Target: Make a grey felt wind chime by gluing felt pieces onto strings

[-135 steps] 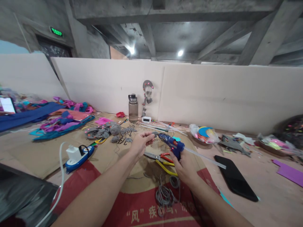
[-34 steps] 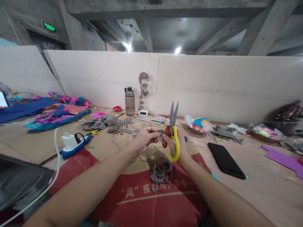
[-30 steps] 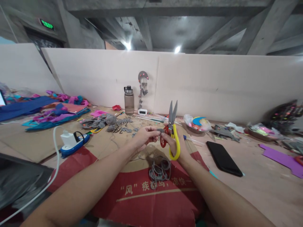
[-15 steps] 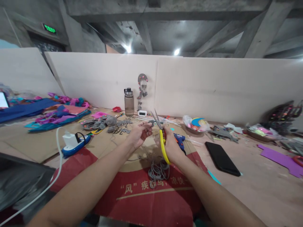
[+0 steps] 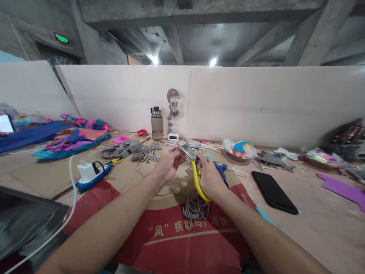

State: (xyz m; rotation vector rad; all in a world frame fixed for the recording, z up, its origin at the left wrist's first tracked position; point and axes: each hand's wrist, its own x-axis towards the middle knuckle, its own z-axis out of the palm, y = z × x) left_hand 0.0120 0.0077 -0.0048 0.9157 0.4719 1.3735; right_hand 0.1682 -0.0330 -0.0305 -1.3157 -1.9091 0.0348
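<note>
Yellow-handled scissors point(image 5: 196, 182) are in my right hand point(image 5: 210, 175), with its fingers around the handles. Their metal blades are apart and point up and left, reaching my left fingertips. My left hand point(image 5: 170, 163) pinches a small grey piece; the blades hide most of it now. Thin grey cord hangs below the hands, and a loose coil of grey cord point(image 5: 194, 211) lies on the red and brown cardboard. A blue glue gun point(image 5: 221, 170) lies just behind my right hand.
A black phone point(image 5: 273, 192) lies at right, a blue power strip point(image 5: 94, 178) with a white cable at left. Grey felt scraps and yarn point(image 5: 121, 147) lie at centre left. A water bottle point(image 5: 157, 125) and small clock point(image 5: 173, 137) stand by the white partition point(image 5: 256, 102).
The scissors have tilted left, so their blades have swung from nearly upright across my left fingertips. Both hands stay close together; the whole view has shifted slightly.
</note>
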